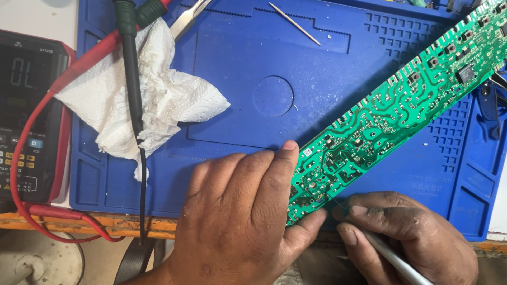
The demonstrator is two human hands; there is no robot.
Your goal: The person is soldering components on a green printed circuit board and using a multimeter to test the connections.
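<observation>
Far left: a dark multimeter [29,113] with a red rubber casing lies flat, grey display at its top, small coloured buttons below. A red test lead [31,126] loops over it and curls down past the orange bench edge [79,224]. A black probe lead [134,100], with a green collar near the top, runs down across a crumpled white paper towel [158,95], which is soft, quilted and bunched on the left part of the blue silicone work mat [253,132]. The mat is matte and dusty, with a moulded round recess at its centre, faint embossed lettering along its front edge, and small square pockets on its right side. Metal tweezers [187,18] poke in at the top, partly under the towel. A thin wooden stick [294,24] lies at top centre.

The left hand [237,211] rests palm-down at the front of the mat, fingers pressed together and flat. The index fingertip and thumb bracket the lower end of the circuit board [391,111], pinning it down. The board is long, narrow and green, solder side up, with pale traces, shiny joints and small black parts. It lies diagonally from bottom centre to the top right corner. A small white square label sits near the left index fingertip.

The right hand [406,237], grimy, pinches a slim grey metal tool [391,256] between thumb and fingers. Its fine tip meets the board's lower edge. At far right, a dark plier-like tool [491,100] is partly tucked under the board.
</observation>
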